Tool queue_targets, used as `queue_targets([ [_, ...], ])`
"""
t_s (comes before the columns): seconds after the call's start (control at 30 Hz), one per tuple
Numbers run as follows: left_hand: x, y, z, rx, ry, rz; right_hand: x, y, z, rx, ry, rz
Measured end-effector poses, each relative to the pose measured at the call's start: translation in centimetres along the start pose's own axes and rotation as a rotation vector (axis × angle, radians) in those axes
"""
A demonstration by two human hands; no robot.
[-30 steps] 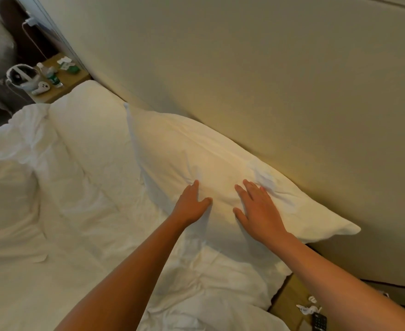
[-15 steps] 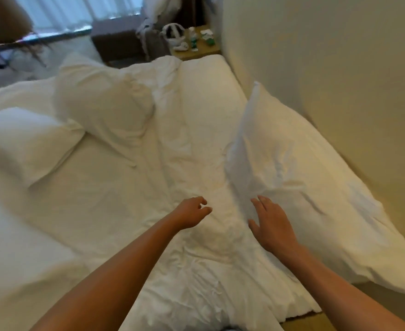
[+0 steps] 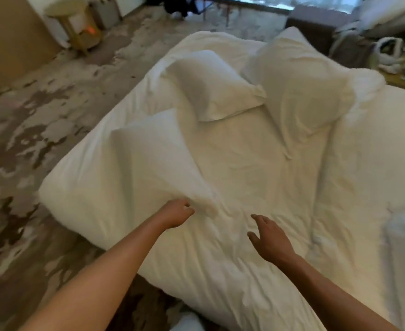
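Our left grip (image 3: 178,212) hangs over the near edge of the bed, fingers loosely curled with nothing plainly between them. The nearest white rectangular fabric pillow (image 3: 146,161) lies just beyond this grip and to its left, with its near corner running down to the fingertips. We cannot tell whether they touch that corner.

Our right grip (image 3: 271,237) is wide, fingers spread and relaxed. It is set apart to the right of the left grip and sits low over the crumpled white cotton bedsheet (image 3: 256,168); whether it touches the cloth is unclear.

Well beyond both grips two more pillows lean together: a smaller white pillow (image 3: 217,88) straight ahead of the left grip, and a larger creased white pillow (image 3: 304,91) ahead of the right grip.

Left of the left grip, past the mattress edge, lies a mottled brown and cream carpet (image 3: 29,120). Far beyond it stands a round pale wooden side table (image 3: 73,20).
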State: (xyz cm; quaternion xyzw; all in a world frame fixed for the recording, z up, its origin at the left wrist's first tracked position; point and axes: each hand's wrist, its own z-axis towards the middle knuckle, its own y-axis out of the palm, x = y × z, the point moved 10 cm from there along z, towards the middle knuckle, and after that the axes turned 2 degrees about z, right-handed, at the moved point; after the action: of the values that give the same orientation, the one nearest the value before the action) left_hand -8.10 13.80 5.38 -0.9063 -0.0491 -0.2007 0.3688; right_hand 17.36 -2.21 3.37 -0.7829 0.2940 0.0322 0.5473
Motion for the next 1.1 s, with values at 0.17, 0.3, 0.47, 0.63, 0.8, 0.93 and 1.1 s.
queue_targets([
  [0.17,-14.6,-5.9,2.2,0.060,-0.165,-0.134,-11.5,5.7,7.0,-0.115,-0.050,0.003],
  [0.3,-22.1,-8.2,5.2,0.084,-0.252,-0.214,-17.1,8.4,11.5,-0.141,-0.027,0.063],
  [0.47,-27.0,-9.3,9.6,0.156,-0.345,-0.351,-21.9,10.7,16.5,-0.127,-0.061,0.069],
  [0.63,-30.8,-7.3,13.8,0.254,-0.513,-0.621,-27.0,13.8,21.4,-0.110,-0.178,0.000],
  [0.8,-32.6,-3.6,17.6,0.254,-0.606,-0.748,-28.1,17.3,24.6,-0.129,-0.099,-0.102],
  [0.93,-33.1,-1.8,19.6,0.266,-0.621,-0.774,-27.3,18.1,24.1,-0.101,-0.115,-0.150],
  [1.1,-33.3,-1.0,20.8,0.312,-0.592,-0.804,-26.2,18.2,23.8,-0.105,-0.165,-0.186],
])
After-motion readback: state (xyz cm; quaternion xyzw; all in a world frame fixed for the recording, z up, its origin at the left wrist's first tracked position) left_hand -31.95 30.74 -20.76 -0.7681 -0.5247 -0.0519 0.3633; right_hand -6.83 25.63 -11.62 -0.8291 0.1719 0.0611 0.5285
